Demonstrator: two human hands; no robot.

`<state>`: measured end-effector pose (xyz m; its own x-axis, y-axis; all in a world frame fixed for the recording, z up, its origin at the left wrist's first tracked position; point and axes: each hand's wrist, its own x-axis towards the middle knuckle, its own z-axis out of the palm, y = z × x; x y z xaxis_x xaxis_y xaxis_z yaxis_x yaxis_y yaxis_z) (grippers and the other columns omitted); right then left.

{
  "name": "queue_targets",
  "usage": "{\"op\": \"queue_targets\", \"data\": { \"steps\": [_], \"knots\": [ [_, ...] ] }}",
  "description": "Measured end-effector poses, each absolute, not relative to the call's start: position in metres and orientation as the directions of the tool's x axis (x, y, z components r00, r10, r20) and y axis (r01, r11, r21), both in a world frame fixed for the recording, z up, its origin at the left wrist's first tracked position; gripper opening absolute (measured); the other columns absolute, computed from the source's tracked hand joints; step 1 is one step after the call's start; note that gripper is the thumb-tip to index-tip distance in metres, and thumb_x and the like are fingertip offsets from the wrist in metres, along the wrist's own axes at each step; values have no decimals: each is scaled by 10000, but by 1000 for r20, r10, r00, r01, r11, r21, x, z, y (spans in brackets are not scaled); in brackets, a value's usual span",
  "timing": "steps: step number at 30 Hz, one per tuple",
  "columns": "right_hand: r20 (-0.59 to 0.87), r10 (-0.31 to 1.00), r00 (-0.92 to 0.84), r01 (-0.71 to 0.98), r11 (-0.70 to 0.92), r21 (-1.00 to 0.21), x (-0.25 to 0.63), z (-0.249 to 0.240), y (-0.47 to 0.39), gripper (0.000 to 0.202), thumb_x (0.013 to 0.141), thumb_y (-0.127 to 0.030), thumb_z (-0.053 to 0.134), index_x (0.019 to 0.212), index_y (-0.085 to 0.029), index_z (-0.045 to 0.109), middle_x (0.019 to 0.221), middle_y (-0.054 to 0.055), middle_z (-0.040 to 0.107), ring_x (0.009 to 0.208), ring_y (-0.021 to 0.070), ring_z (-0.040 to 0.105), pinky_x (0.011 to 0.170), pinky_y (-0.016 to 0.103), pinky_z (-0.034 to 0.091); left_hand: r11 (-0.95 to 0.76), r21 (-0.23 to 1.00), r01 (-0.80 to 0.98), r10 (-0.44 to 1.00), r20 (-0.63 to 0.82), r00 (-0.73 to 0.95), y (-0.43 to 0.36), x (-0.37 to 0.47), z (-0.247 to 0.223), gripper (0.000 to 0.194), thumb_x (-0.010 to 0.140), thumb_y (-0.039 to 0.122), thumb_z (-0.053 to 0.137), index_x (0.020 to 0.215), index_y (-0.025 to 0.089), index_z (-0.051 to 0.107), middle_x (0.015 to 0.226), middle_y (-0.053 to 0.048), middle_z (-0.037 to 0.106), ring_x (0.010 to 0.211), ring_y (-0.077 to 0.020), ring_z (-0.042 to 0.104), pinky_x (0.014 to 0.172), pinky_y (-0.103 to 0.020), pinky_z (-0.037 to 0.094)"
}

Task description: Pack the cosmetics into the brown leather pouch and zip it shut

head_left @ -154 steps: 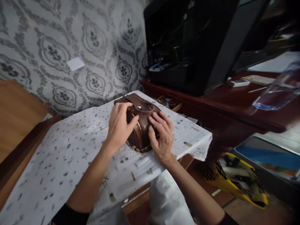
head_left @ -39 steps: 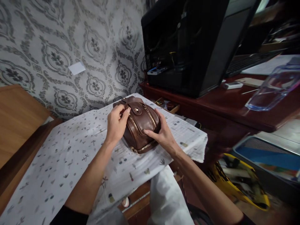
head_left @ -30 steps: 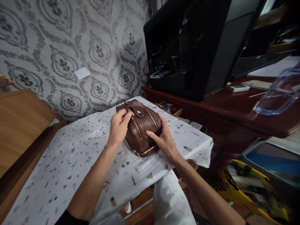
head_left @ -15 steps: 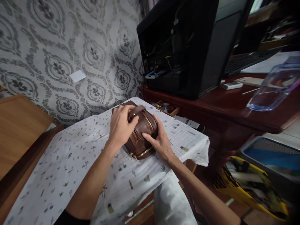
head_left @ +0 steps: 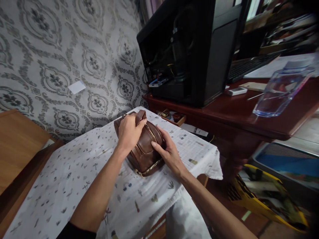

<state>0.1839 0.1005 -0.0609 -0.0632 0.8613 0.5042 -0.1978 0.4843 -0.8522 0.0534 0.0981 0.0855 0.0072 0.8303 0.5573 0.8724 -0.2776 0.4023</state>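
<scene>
A brown leather bag [head_left: 146, 143] with gold-coloured zips and a short top strap [head_left: 141, 115] rests on the cloth-covered table. My left hand [head_left: 130, 132] lies over its upper left part, fingers bent and thumb close to the upper end of a zip [head_left: 151, 132], beside the strap. What exactly its fingertips pinch is partly hidden. On the right side, my right hand [head_left: 169, 152] grips the bag, its thumb on the front and its fingers along the edge. Another zip [head_left: 152, 167] runs along the bag's lower edge and looks closed.
The patterned white cloth [head_left: 82, 166] covers the small table. To the right, a dark red desk [head_left: 276, 124] holds a black computer case [head_left: 209, 66], a keyboard [head_left: 251, 66] and a clear plastic container [head_left: 271, 96]. A yellow-and-black box [head_left: 269, 212] stands below. A wooden panel [head_left: 22, 142] borders the left.
The view has shifted slightly right. My left thumb has drawn closer to the fingers near the strap, which now stands more upright. My right hand keeps its hold on the bag's side.
</scene>
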Motion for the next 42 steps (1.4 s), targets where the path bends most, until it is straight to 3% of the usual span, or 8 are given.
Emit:
{"op": "queue_targets", "data": {
  "steps": [7, 11, 14, 17, 20, 26, 33, 42],
  "knots": [
    [512, 848, -136, -172, 488, -856, 178, -54, 105, 891, 787, -644, 794, 1506, -243, 451, 1550, 137, 482, 1450, 326, 446, 1262, 528, 310, -313, 545, 778, 880, 475, 21, 98, 44, 87, 254, 880, 281, 622, 648, 204, 556, 622, 18, 587, 634, -156, 545, 633, -286, 379],
    [520, 849, -95, -156, 503, -850, 176, -54, 105, 897, 770, -667, 798, 1486, -232, 477, 1534, 142, 503, 1440, 330, 455, 1253, 517, 322, -368, 344, 864, 836, 529, 145, 88, 44, 83, 72, 887, 260, 667, 847, 204, 647, 874, -26, 688, 877, -211, 614, 811, -340, 461],
    [523, 848, -85, -151, 508, -848, 180, -53, 106, 900, 744, -678, 811, 1467, -234, 508, 1501, 136, 542, 1409, 335, 490, 1231, 520, 353, -341, 167, 925, 831, 513, 214, 76, 46, 80, 267, 817, 262, 792, 1047, 224, 661, 1093, -51, 681, 1077, -274, 593, 954, -421, 460],
    [498, 854, -150, -209, 465, -860, 189, -50, 105, 759, 823, -634, 764, 1443, -255, 546, 1479, 99, 581, 1372, 308, 542, 1195, 487, 413, -300, 140, 943, 862, 463, 205, 70, 46, 80, 388, 803, 276, 828, 1139, 235, 639, 1191, -55, 653, 1138, -286, 579, 987, -434, 462],
    [480, 858, -182, -243, 434, -868, 194, -48, 104, 571, 934, -602, 649, 1402, -280, 595, 1439, 58, 632, 1324, 283, 595, 1121, 453, 496, -281, 155, 947, 880, 434, 190, 69, 45, 82, 408, 811, 283, 830, 1165, 230, 634, 1221, -59, 641, 1175, -288, 573, 1015, -437, 461],
    [568, 821, 52, -16, 569, -822, 181, -56, 102, 471, 1024, -536, 509, 1378, -246, 624, 1396, 80, 666, 1296, 275, 624, 1139, 472, 485, -271, 138, 952, 888, 419, 192, 70, 48, 82, 389, 822, 271, 818, 1162, 236, 631, 1227, -55, 632, 1187, -290, 576, 1034, -447, 461],
    [587, 803, 101, 40, 586, -809, 180, -56, 102, 413, 1024, -494, 512, 1305, -225, 653, 1279, 86, 724, 1185, 272, 681, 1045, 448, 550, -254, 89, 963, 895, 398, 200, 71, 54, 83, 326, 853, 245, 758, 1129, 229, 585, 1198, -59, 634, 1171, -291, 563, 1004, -452, 459],
    [542, 836, 82, -2, 544, -839, 186, -55, 102, 506, 961, -549, 601, 1343, -217, 600, 1264, 115, 710, 1156, 291, 677, 1021, 479, 544, -204, 164, 965, 940, 308, 146, 73, 54, 89, 373, 811, 233, 775, 1116, 233, 560, 1190, -45, 627, 1169, -291, 556, 1008, -475, 448]
  ]
}}
